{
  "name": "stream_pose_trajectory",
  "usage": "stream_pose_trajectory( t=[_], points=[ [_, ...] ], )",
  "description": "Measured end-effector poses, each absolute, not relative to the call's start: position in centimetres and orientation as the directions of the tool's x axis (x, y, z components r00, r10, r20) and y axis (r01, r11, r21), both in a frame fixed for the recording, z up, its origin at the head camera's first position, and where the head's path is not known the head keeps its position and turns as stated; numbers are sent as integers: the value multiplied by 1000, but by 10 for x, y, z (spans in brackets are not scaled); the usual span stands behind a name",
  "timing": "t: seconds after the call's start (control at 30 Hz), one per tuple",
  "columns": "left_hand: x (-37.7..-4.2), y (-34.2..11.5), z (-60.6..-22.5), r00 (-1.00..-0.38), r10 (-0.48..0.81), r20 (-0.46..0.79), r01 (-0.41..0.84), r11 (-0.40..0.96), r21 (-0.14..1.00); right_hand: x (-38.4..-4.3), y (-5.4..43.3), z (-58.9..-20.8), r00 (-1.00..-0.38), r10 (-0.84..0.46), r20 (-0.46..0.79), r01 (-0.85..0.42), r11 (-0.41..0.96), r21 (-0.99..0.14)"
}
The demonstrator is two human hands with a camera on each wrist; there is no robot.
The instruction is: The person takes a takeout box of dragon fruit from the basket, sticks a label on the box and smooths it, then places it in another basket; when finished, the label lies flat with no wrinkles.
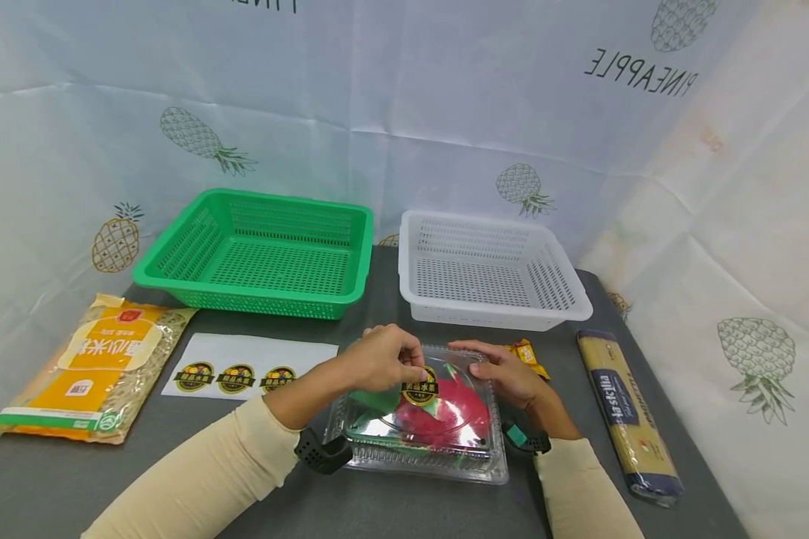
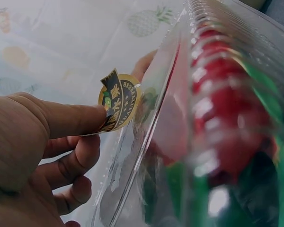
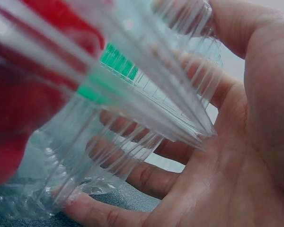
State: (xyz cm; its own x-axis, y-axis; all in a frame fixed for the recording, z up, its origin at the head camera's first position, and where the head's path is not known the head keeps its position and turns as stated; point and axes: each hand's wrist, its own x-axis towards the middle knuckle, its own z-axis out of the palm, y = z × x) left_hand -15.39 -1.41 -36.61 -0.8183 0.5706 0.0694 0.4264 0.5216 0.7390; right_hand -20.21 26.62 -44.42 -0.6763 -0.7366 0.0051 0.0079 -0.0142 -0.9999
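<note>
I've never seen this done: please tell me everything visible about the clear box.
The clear box looks like glossy plastic, with ribbed sides and a lid that appears closed. It sits on the dark table in front of the white basket. Red and green things show inside. The right fingers hold its far right corner; the left fingers pinch a round sticker at the lid, contact unclear.

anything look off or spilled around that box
Nothing looks spilled around the plastic box. The one oddity is behind it: on the backdrop, the PINEAPPLE lettering at upper right of the head view runs backwards.
</note>
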Motion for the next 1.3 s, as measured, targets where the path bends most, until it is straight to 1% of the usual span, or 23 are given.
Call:
stream_pose_trajectory(
  t=[0.63,1.0,1.2,1.3],
  points=[
    [-152,-11,-372,-837,536,108,459,582,671,-204,267,-446,-660,-751,17,13,-34,-999],
    [-150,-7,-373,-848,517,120,479,649,591,-204,269,-445,-657,-753,26,-3,-31,-1000],
    [-145,-6,-373,-858,497,133,490,712,502,-204,270,-446,-646,-763,37,0,-48,-999],
    [-144,-6,-374,-864,482,145,487,729,481,-204,269,-446,-647,-762,36,2,-49,-999]
  ],
)
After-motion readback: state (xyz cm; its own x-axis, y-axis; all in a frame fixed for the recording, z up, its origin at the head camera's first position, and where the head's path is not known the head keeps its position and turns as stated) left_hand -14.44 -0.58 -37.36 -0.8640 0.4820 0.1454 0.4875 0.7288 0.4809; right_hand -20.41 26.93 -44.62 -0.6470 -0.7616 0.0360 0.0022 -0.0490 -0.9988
